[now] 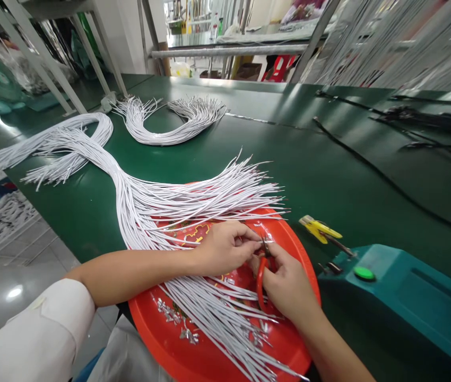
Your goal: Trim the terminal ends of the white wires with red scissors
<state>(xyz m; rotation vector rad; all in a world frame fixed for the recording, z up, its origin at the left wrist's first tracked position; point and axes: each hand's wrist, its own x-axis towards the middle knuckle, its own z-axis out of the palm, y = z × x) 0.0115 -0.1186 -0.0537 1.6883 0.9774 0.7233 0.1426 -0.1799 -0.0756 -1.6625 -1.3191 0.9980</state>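
Observation:
My right hand (291,284) is closed round small scissors with red handles (261,284), their dark blades pointing up beside my left fingertips. My left hand (223,246) is closed in a pinch at the blades; what lies between its fingers is too small to make out. Both hands are over a red basin (307,265) with a yellow pattern. A large bundle of white wires (162,196) lies across the basin, its loose ends fanned out in two groups, one beyond my hands and one nearer me. Silvery scraps (189,333) lie in the basin.
More white wire bundles (165,137) lie at the back left of the green table (193,164). On the right stand a teal machine (416,302) with a green button and a yellow-handled tool (321,229). Black cables (369,159) cross the table's right side.

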